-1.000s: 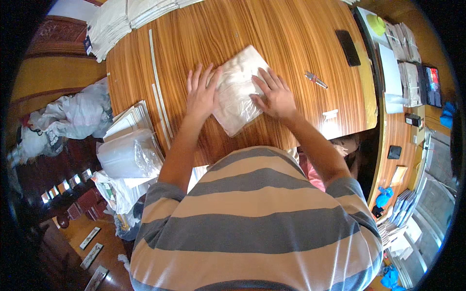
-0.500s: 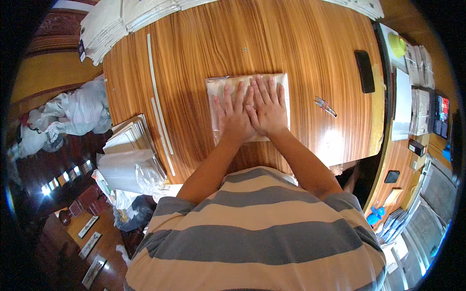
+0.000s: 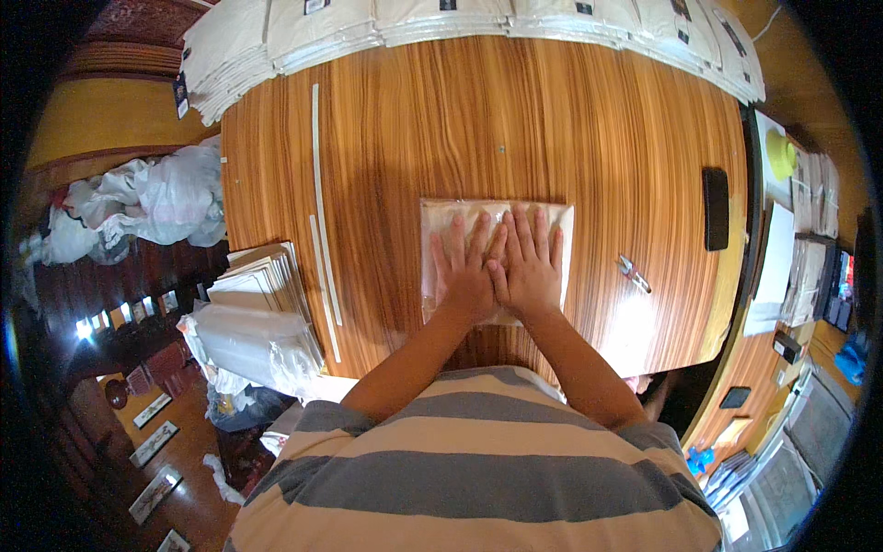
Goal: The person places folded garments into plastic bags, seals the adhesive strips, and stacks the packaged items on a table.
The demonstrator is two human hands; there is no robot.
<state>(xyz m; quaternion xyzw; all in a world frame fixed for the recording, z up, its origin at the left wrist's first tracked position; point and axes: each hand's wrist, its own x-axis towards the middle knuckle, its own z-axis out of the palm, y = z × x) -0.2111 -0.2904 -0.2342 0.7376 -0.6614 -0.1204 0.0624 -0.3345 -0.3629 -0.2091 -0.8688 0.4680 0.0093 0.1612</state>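
Observation:
A flat, squarish package [image 3: 440, 215] lies on the wood-grain table [image 3: 395, 156] in front of me: cream-coloured folded fabric in a clear plastic bag. Both palms rest on top of it. My left hand [image 3: 466, 279] lies flat on its left half, fingers stretched out and slightly spread. On the right half, my right hand [image 3: 531, 274] is equally flat with fingers pointing away from me. The two hands touch at the thumbs and partly overlap there. Much of the package's middle is hidden under them. To the right lie small thread snips [image 3: 635, 275].
Stacks of bagged cream packages [image 3: 441, 20] line the far edge. A dark phone [image 3: 715, 209] lies at the right. At the left edge are cardboard sheets [image 3: 248, 283] and clear plastic bags [image 3: 253, 340]. White tape strips [image 3: 319, 156] mark the left tabletop. A side table [image 3: 731, 419] stands right.
The view has shifted, so the table and everything on it appear lower and farther right, and more of the far stacks shows. Both hands stay flat on the package.

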